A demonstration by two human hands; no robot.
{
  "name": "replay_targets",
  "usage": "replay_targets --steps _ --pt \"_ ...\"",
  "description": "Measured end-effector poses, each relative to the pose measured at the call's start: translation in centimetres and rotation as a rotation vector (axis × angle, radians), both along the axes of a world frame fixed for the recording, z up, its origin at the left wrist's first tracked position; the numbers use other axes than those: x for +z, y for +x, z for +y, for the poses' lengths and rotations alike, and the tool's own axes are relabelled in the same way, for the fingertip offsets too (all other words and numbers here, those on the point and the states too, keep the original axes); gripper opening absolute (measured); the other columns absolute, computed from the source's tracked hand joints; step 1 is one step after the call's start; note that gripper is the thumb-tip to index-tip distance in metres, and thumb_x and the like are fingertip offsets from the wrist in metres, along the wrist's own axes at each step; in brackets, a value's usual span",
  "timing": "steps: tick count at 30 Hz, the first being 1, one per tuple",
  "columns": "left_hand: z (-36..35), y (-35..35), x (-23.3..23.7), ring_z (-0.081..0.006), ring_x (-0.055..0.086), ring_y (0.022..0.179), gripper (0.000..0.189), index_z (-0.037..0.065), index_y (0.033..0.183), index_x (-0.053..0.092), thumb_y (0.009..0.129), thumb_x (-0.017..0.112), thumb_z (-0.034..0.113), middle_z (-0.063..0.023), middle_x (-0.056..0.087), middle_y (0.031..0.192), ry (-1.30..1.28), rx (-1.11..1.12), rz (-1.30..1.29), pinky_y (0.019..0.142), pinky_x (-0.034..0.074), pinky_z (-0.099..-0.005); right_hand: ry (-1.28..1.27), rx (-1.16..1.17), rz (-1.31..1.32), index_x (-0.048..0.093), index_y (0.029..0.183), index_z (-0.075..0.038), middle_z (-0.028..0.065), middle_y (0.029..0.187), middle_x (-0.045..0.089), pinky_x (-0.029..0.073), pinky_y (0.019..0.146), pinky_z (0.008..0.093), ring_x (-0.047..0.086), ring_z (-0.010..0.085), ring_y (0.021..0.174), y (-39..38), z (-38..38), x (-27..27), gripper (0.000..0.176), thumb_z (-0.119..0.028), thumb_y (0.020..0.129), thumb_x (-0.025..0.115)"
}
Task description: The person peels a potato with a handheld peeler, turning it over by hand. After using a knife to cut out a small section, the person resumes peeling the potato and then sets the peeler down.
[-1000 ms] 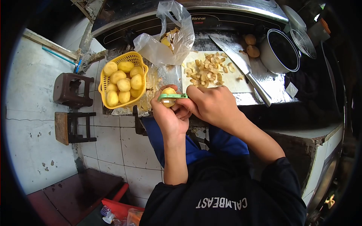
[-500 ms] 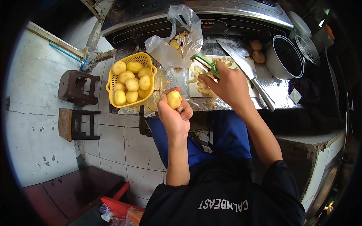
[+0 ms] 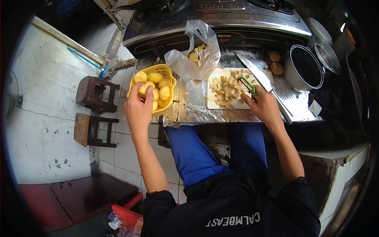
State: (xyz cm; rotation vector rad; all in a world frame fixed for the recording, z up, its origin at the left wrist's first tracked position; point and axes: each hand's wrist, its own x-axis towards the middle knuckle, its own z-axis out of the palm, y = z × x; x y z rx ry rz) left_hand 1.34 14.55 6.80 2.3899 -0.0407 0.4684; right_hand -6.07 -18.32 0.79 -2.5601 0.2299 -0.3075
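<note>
My left hand (image 3: 138,107) is over the yellow basket (image 3: 172,75), its fingers round a peeled potato (image 3: 144,91). Several other peeled potatoes (image 3: 155,78) lie in that basket. On the right, my right hand (image 3: 265,103) grips a green peeler (image 3: 248,85) above the white cutting board (image 3: 213,103). Potato peelings (image 3: 228,87) are scattered over the board. A large knife (image 3: 258,73) lies across the board's right side, partly behind my right hand.
Behind the basket and board sit a plastic bag (image 3: 193,59) with peelings and a stove (image 3: 181,37). Two unpeeled potatoes (image 3: 276,68) rest beside a metal pot (image 3: 304,68). Two stools (image 3: 92,93) stand at the left.
My left hand has moved left with the potato, from in front of the counter to the basket. My right hand and the peeler have lowered toward the board's right side. The view has shifted.
</note>
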Motion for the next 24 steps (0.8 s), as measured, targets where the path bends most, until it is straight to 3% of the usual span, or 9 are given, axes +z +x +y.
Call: replay_targets --steps 1,4,7,9,11,13,16,18,24 --pt "0.2 1.0 1.0 -0.0339 0.066 0.083 0.038 0.003 0.110 0.063 0.090 0.060 0.035 -0.0191 0.068 0.089 0.211 -0.006 0.017 0.075 0.050 -0.0398 0.030 0.002 0.011 0.056 0.081 0.000 0.0188 0.060 0.061 0.049 0.056 0.0451 0.063 0.0391 0.060 -0.4 -0.3 0.0 0.040 -0.037 0.082 0.071" --pt "1.5 2.3 2.8 -0.0353 0.065 0.084 0.040 0.003 0.110 0.064 0.090 0.058 0.037 -0.0171 0.068 0.088 0.334 0.118 0.011 0.076 0.050 -0.0421 0.098 0.003 -0.006 0.056 0.079 0.002 0.0186 0.059 0.060 0.047 0.055 0.0440 0.061 0.0380 0.056 -2.4 -1.4 0.7 0.039 -0.034 0.083 0.071" --pt "2.0 0.9 4.4 -0.0350 0.066 0.081 0.040 0.003 0.111 0.064 0.091 0.057 0.036 -0.0159 0.069 0.084 0.267 0.280 -0.126 0.073 0.050 -0.0424 0.212 -0.041 -0.032 0.058 0.079 0.003 0.0165 0.056 0.057 0.044 0.052 0.0401 0.057 0.0311 0.049 -5.5 -2.9 1.6 0.036 -0.030 0.084 0.071" --pt "0.2 -0.4 5.2 -0.0210 0.065 0.074 0.032 0.001 0.109 0.064 0.094 0.055 0.027 -0.0126 0.068 0.079 0.111 0.246 -0.182 0.068 0.049 -0.0340 0.376 -0.102 0.032 0.061 0.082 0.004 0.0077 0.052 0.052 0.038 0.049 0.0304 0.047 0.0122 0.048 -7.5 -4.2 2.0 0.032 -0.027 0.085 0.070" --pt "-1.7 -1.2 5.5 -0.0152 0.063 0.071 0.028 0.001 0.109 0.064 0.095 0.055 0.024 -0.0102 0.067 0.079 -0.007 0.174 -0.190 0.066 0.049 -0.0298 0.503 -0.133 0.035 0.062 0.083 0.003 0.0047 0.054 0.052 0.036 0.048 0.0282 0.045 0.0090 0.050 -9.4 -5.6 0.7 0.030 -0.026 0.086 0.069" --pt "-4.8 -1.8 5.9 -0.0080 0.058 0.070 0.024 -0.001 0.107 0.064 0.095 0.054 0.017 -0.0052 0.065 0.081 -0.350 -0.284 -0.065 0.065 0.046 -0.0225 0.718 -0.183 0.073 0.062 0.086 0.003 -0.0013 0.057 0.050 0.033 0.048 0.0246 0.041 0.0048 0.053 -11.6 -6.6 0.7 0.026 -0.022 0.088 0.068" --pt "-12.2 -1.7 5.4 -0.0078 0.056 0.070 0.024 -0.001 0.107 0.063 0.095 0.055 0.017 -0.0021 0.062 0.082 -0.399 -0.622 0.193 0.066 0.045 -0.0194 0.729 -0.216 0.030 0.061 0.087 0.001 -0.0020 0.056 0.047 0.032 0.048 0.0242 0.038 0.0043 0.052 -14.3 -7.7 0.0 0.022 -0.020 0.087 0.068" --pt "-18.1 -0.5 3.8 -0.0099 0.057 0.071 0.025 -0.002 0.108 0.062 0.092 0.059 0.017 -0.0040 0.061 0.079 -0.255 -0.772 0.232 0.069 0.047 -0.0221 0.737 -0.241 0.017 0.059 0.091 0.001 0.0002 0.056 0.047 0.037 0.049 0.0260 0.041 0.0059 0.052 -16.1 -8.3 -1.6 0.024 -0.020 0.086 0.069" --pt "-31.7 4.8 -1.4 -0.0299 0.061 0.097 0.036 -0.001 0.110 0.060 0.084 0.067 0.022 -0.0159 0.062 0.104 0.190 -1.020 0.073 0.085 0.049 -0.0376 0.808 -0.276 -0.001 0.061 0.098 0.003 0.0059 0.072 0.065 0.046 0.061 0.0229 0.058 0.0071 0.062 -22.1 -9.3 -2.9 0.018 -0.007 0.084 0.059"
